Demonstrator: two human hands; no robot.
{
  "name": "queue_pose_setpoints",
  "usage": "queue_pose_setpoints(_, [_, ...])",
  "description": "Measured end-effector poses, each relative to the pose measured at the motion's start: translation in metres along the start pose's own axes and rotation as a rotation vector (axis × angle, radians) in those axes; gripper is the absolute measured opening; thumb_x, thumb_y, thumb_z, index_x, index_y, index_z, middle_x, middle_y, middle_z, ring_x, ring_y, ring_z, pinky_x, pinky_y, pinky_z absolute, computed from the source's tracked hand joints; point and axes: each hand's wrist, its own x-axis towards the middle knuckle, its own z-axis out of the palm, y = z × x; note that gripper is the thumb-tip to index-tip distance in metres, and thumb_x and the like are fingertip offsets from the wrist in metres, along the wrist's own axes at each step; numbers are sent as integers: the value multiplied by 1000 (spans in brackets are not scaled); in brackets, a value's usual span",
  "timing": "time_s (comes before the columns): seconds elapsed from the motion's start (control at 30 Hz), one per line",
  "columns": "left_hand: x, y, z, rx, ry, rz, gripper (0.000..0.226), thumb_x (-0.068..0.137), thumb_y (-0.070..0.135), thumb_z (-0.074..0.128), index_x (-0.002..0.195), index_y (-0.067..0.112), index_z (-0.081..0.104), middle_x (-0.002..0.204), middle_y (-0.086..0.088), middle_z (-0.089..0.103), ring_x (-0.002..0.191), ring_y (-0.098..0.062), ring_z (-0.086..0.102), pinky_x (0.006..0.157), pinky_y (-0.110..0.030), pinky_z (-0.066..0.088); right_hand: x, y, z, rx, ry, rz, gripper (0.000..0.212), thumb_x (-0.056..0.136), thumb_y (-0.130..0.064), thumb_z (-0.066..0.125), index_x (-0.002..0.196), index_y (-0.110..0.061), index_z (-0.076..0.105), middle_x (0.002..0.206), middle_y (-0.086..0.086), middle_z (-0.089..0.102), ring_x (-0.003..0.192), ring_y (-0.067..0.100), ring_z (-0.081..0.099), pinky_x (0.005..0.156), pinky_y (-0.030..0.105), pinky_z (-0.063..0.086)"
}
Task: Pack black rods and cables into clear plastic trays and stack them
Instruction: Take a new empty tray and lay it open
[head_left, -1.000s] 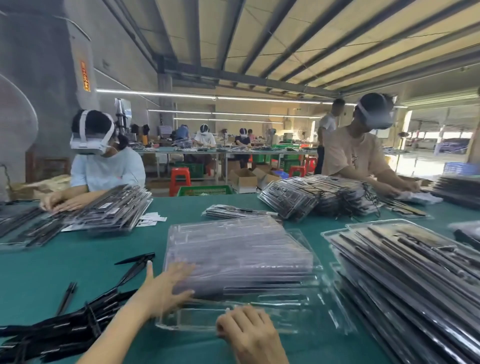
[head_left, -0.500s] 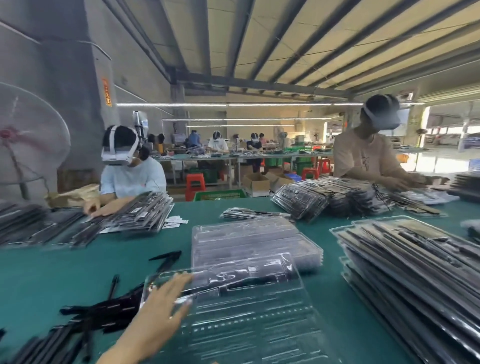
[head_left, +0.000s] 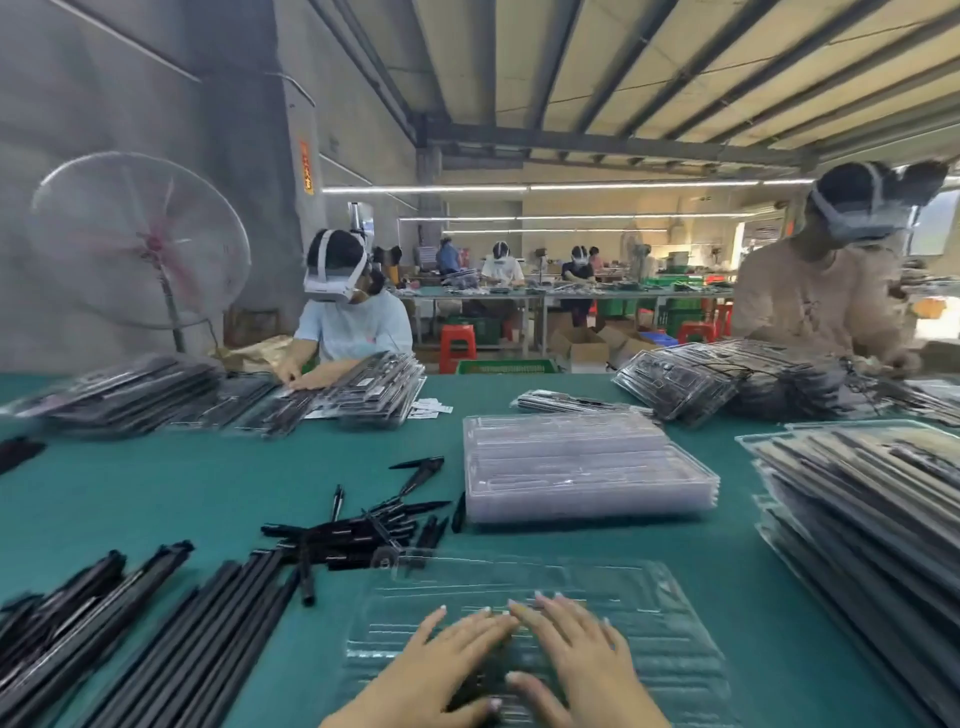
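- Clear plastic tray (head_left: 613, 587), empty as far as can be seen, lies flat on the green table (head_left: 208, 483) directly in front of the person, long axis running left to right.
- Left hand (head_left: 441, 654) and right hand (head_left: 576, 654) both rest palm-down on the tray's near half, side by side and almost touching; fingers straight, slightly spread, pointing away from the body. Neither hand grips anything.
- Black rods (head_left: 171, 639) lie in a loose bundle left of the tray, near its left edge, long axes slanting from near-left up toward far-right. So the rods sit to the left of the fingers and at an angle to the tray's channels.
- Shorter black pieces (head_left: 358, 530) scattered just beyond the tray's far-left corner; cannot tell whether these are cables or short rods.
- Left hand is the nearer one to the rods. Judgement: it would reach sideways for a rod and turn it to match the tray's long axis, while the right hand steadies the tray.
- Stack of empty trays (head_left: 587, 467) stands beyond, well apart from the hands; stack of filled trays (head_left: 862, 509) to the right.
- Risk, as a guess: the light tray may slide if both hands lift.
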Motion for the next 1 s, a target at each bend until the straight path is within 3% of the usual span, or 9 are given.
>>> queue_pose_setpoints(0.1, [1, -13, 6, -140, 21, -29, 54, 98, 52, 33, 148, 39, 17, 150, 30, 16, 137, 17, 5, 115, -16, -12, -26, 14, 18, -175, 160, 209, 59, 90, -71, 4, 144, -53, 20, 147, -16, 40, 122, 4, 53, 115, 47, -6])
queue_pose_setpoints(0.2, [-10, -40, -1, -128, 342, -336, 27, 99, 38, 43, 123, 42, 54, 130, 32, 42, 126, 12, 33, 106, -11, 9, -19, 11, 29, -106, 41, 140, 57, 87, -74, 2, 134, -57, 29, 123, -20, 62, 138, -1, 29, 115, 40, -10])
queue_pose_setpoints(0.27, [-26, -61, -15, -82, 485, -596, 22, 99, 28, 44, 113, 40, 58, 113, 28, 52, 111, 7, 44, 95, -17, 22, -20, 18, 23, -29, -11, 144, 56, 86, -76, 5, 115, -60, 50, 99, -10, 74, 133, -3, 35, 115, 37, -13])
queue_pose_setpoints(0.4, [-71, -95, -31, 194, 171, -924, 19, 99, 37, 39, 114, 28, 45, 116, 13, 54, 113, -8, 48, 93, -25, 35, -21, 23, 21, -38, -159, 190, 53, 83, -78, 13, 115, -64, 52, 116, -9, 69, 116, 0, 56, 114, 37, -12])
queue_pose_setpoints(0.47, [-84, -98, -25, 218, 82, -927, 27, 98, 44, 38, 115, 23, 41, 117, 8, 54, 113, -12, 49, 85, -24, 42, -12, 36, 27, 3, -168, 207, 58, 76, -83, 11, 133, -71, 3, 157, -11, 24, 143, 4, 18, 113, 45, -13])
queue_pose_setpoints(0.53, [-86, -94, -21, 272, 37, -956, 30, 99, 46, 37, 118, 22, 40, 118, 7, 53, 113, -11, 50, 80, -22, 44, -4, 48, 38, 6, -276, 191, 64, 74, -86, 11, 128, -70, -19, 158, -14, -15, 146, 10, -14, 111, 50, -12])
queue_pose_setpoints(0.73, [-72, -87, -15, 464, -199, -963, 34, 101, 41, 33, 122, 19, 48, 124, 3, 51, 119, -13, 47, 92, -23, 41, 4, 50, 44, 63, -260, 177, 60, 83, -79, 22, 136, -68, -5, 158, -14, -17, 145, 9, -17, 110, 48, -14])
queue_pose_setpoints(0.87, [-74, -93, -38, 135, -213, -1098, 29, 98, 41, 38, 79, 19, 43, 92, 2, 53, 89, -15, 55, 71, -24, 40, -1, 48, 31, 192, -139, 187, 51, 93, -62, 33, 137, -63, 6, 155, -23, -7, 144, 0, -5, 113, 42, -11])
queue_pose_setpoints(1.0, [-73, -92, -71, -466, 12, -1159, 32, 100, 33, 44, 78, 10, 46, 54, 3, 56, 43, -15, 47, 42, -19, 32, -3, 48, 10, 454, 189, 136, 33, 95, -37, 52, 121, -53, 41, 136, -29, 32, 133, -2, 31, 118, 33, 11])
